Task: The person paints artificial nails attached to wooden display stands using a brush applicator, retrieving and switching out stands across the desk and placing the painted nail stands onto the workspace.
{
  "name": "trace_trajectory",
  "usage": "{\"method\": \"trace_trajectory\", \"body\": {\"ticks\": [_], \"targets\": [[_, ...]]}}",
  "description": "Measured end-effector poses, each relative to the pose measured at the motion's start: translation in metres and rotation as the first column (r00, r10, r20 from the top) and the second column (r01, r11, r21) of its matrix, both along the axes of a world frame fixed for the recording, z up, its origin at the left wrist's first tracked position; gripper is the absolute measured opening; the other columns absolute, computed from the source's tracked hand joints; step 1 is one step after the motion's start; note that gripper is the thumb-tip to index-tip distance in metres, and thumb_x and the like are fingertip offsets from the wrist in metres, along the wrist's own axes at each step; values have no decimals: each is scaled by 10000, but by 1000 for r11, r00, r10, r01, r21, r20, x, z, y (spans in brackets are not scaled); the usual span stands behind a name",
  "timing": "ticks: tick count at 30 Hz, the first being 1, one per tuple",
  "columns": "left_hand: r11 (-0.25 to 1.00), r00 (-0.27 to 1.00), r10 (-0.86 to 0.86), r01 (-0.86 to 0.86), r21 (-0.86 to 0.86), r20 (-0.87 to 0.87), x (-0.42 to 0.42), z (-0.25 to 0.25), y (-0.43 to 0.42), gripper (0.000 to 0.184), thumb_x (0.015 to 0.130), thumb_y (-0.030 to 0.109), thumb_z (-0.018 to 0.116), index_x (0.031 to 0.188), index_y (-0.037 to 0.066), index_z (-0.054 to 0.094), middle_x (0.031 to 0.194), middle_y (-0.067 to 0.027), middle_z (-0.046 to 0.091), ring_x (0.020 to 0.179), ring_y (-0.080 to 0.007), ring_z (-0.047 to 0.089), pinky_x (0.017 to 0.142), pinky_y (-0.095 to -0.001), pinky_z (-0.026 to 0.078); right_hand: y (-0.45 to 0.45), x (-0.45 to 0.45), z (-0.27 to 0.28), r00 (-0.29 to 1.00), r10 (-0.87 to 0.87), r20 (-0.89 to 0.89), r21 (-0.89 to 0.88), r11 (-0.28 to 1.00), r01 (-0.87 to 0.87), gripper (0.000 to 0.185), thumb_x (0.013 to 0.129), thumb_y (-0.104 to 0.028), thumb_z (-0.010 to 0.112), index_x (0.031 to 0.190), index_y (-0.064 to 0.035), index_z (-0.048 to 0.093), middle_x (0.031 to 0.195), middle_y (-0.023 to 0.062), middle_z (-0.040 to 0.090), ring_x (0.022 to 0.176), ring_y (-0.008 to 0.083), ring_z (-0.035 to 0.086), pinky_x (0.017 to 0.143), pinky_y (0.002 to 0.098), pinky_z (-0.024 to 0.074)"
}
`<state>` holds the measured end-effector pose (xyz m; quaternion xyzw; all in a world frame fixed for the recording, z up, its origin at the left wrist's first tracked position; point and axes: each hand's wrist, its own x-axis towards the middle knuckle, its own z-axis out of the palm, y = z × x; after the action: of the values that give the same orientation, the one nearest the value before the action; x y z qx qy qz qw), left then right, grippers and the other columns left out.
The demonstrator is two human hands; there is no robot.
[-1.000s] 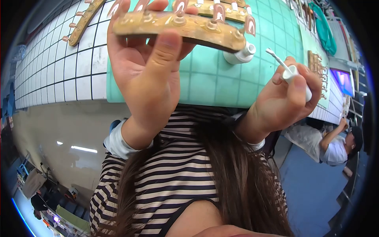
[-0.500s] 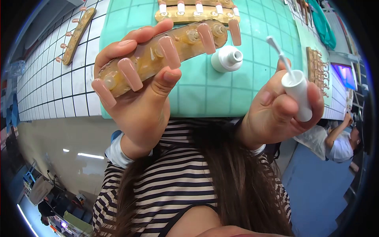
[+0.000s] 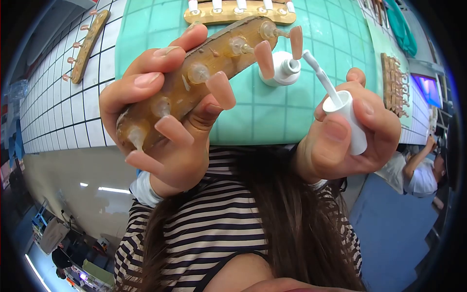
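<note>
My left hand (image 3: 160,92) grips a wooden nail display stand (image 3: 170,92), tilted up to the right. Several glossy pinkish-nude false nails (image 3: 221,90) stick out from its clear pegs. In my right hand (image 3: 350,126) is the white cap of a nail polish brush (image 3: 346,119), with its pale-coated bristle tip pointing up and left. That tip is close to the nail at the stand's right end; whether they touch I cannot tell. Behind the stand, an uncapped white polish bottle (image 3: 281,70) stands on the green mat (image 3: 253,119).
Another wooden stand (image 3: 238,14) with white-tipped nails lies at the far edge of the mat. A stand with nude nails (image 3: 90,46) is on the white tiles at left, and more nail stands (image 3: 395,85) lie at right. A person (image 3: 423,170) sits at far right.
My left hand has turned the stand so the nails show more from the side and the pegs are visible. My right hand has tilted the brush left, bringing its tip closer to the end nail.
</note>
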<state>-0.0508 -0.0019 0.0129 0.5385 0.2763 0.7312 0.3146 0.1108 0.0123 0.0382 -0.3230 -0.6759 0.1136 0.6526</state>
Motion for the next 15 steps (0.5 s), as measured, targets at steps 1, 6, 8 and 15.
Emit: {"method": "trace_trajectory", "body": {"ticks": [1,6,8,15], "targets": [[1000,1000,11,-11,6,-3,1,1,-1,458,700,-41,653,1061,101,408,1139,-107,458,1115,-396,430,855,-501,467,0,0,0,1000,29,-7,-1,1000,-29,260,722,-122,572,950,-38,479,591,93,527,480,111,439,769,405,373],[995,992,-101,100,18,80,-1,2,-4,478,693,-41,658,1068,100,396,1136,-105,456,1110,-415,426,846,-503,475,-2,-3,0,1000,-2,2,-61,998,2,252,688,-77,563,925,-32,487,584,87,525,495,100,431,772,406,360],[993,988,-115,114,21,101,-1,2,-5,483,692,-41,659,1070,98,393,1136,-106,456,1110,-419,425,844,-504,477,-2,-1,0,999,-28,32,-96,995,31,222,702,-69,573,905,-43,486,561,75,517,502,94,432,766,410,356],[996,992,-93,92,17,81,0,3,-6,482,689,-47,658,1064,97,393,1139,-107,456,1106,-419,429,845,-510,475,-2,-5,-2,992,28,-124,-22,999,-31,175,702,-38,563,861,-45,491,553,63,504,499,90,398,780,398,362]]}}
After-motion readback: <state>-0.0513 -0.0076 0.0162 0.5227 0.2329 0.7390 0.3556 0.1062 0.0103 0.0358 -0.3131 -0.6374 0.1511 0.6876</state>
